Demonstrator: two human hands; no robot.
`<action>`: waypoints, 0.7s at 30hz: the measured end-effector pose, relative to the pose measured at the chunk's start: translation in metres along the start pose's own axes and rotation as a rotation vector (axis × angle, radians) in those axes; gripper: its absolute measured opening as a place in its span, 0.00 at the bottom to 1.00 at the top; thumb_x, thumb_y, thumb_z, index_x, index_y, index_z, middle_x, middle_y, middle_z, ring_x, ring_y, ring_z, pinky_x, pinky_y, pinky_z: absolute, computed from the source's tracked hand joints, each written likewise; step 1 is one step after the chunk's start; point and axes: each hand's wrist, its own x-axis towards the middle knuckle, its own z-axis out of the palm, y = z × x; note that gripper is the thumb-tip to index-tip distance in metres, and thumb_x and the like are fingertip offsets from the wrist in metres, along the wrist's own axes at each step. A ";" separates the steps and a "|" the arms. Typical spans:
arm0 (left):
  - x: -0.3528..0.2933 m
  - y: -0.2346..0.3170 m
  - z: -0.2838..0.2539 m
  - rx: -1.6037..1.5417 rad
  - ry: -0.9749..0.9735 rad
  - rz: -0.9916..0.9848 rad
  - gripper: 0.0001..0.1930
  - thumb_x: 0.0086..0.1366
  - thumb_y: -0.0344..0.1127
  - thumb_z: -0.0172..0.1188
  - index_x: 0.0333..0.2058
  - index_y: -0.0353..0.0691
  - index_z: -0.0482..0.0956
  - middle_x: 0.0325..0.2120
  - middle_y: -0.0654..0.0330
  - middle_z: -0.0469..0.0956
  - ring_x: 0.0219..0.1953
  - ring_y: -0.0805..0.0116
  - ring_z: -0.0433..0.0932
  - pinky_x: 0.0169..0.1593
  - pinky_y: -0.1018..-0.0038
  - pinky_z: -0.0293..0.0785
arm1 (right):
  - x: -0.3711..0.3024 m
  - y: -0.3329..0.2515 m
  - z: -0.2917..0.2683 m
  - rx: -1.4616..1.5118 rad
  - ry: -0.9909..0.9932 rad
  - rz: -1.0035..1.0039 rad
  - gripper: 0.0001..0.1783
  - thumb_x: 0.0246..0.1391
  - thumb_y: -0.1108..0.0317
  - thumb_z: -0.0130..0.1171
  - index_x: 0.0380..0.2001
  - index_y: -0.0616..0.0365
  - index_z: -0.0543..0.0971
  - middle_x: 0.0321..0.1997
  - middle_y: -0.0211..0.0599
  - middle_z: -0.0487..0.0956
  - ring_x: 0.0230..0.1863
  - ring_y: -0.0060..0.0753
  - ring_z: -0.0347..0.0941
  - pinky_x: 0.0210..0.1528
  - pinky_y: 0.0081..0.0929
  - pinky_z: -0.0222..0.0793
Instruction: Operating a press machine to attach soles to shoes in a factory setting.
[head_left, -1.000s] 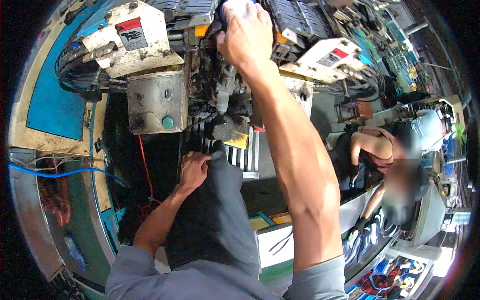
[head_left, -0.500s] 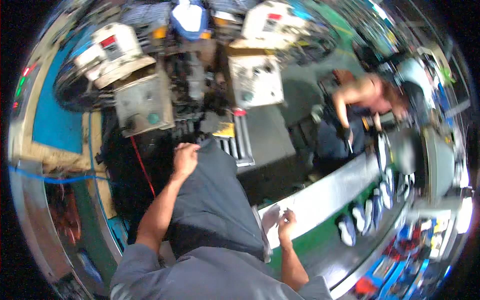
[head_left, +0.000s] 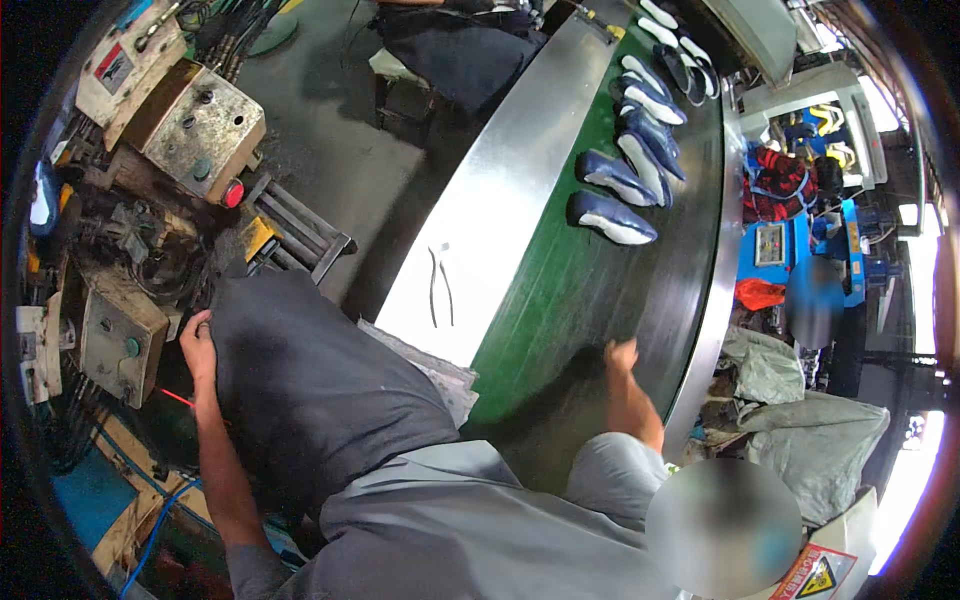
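Note:
My left hand (head_left: 200, 345) rests against the knee of my dark trousers (head_left: 300, 350), its fingers laid along the cloth and apparently holding nothing. Out over the dark part of a green conveyor belt (head_left: 525, 320) is my right hand (head_left: 622, 355), with curled fingers; whatever is inside them, if anything, is hidden. A pair of pliers (head_left: 440, 249) lies on the shiny metal ledge (head_left: 490, 190) between my legs and the belt, apart from both hands. Farther up the belt sit several navy shoes with white soles (head_left: 615, 218).
To the left stand worn machines with a control box (head_left: 195, 130) and a red button (head_left: 233, 193). A grey cloth pad (head_left: 425, 375) covers the ledge's near end. Across the belt are a blue machine (head_left: 785, 250) and grey sacks (head_left: 815, 445). Another person's dark-clad legs (head_left: 450, 45) are at the top.
My view has swung to the right, toward the belt. My right arm has reached from beside the metal ledge out over the belt. My left hand stays at my knee.

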 end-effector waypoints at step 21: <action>-0.048 0.081 0.014 -0.693 -0.010 -0.275 0.17 0.81 0.33 0.55 0.59 0.27 0.80 0.52 0.51 0.85 0.53 0.63 0.85 0.62 0.66 0.81 | 0.127 -0.183 -0.047 0.408 -0.336 -0.793 0.70 0.53 0.52 0.81 0.83 0.60 0.42 0.79 0.64 0.64 0.76 0.53 0.65 0.74 0.39 0.64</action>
